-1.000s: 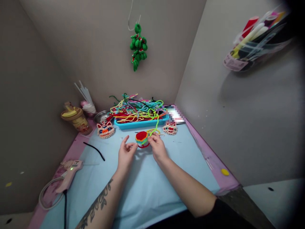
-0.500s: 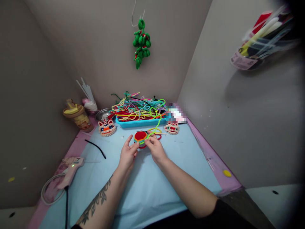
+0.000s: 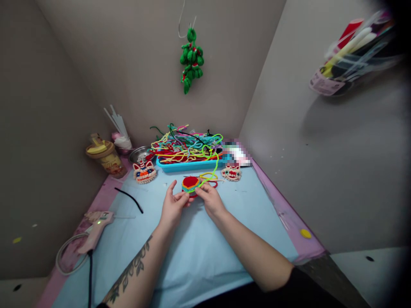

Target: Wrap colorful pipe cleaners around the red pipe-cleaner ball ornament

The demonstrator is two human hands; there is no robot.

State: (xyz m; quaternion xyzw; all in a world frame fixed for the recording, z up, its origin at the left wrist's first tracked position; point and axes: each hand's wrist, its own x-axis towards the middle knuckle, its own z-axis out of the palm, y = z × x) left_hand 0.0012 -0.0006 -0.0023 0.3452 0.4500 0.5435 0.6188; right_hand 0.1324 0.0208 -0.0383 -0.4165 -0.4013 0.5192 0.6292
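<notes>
Between my hands is a small rounded craft piece (image 3: 190, 183), red in the middle with orange and teal bands around it. My left hand (image 3: 175, 201) grips its lower left side, thumb at the near edge and index finger raised. On the other side, my right hand (image 3: 209, 196) pinches a bright green fuzzy strand (image 3: 214, 171) against the piece's edge. The strand's far part rises toward the tray. Just behind my right hand lie scissors (image 3: 212, 180) with yellow and red handle loops, partly hidden.
A blue tray (image 3: 192, 166) heaped with colourful fuzzy strands stands at the back. Lion-face pieces (image 3: 144, 172) flank it. A glue gun (image 3: 96, 231) with a lit green light and cord lies left, near a black strand (image 3: 129, 199). A lidded cup (image 3: 107, 158) stands back left.
The craft piece has tilted slightly in my hands, and the green strand lies closer along its near edge. My left index finger has shifted a little to the left.
</notes>
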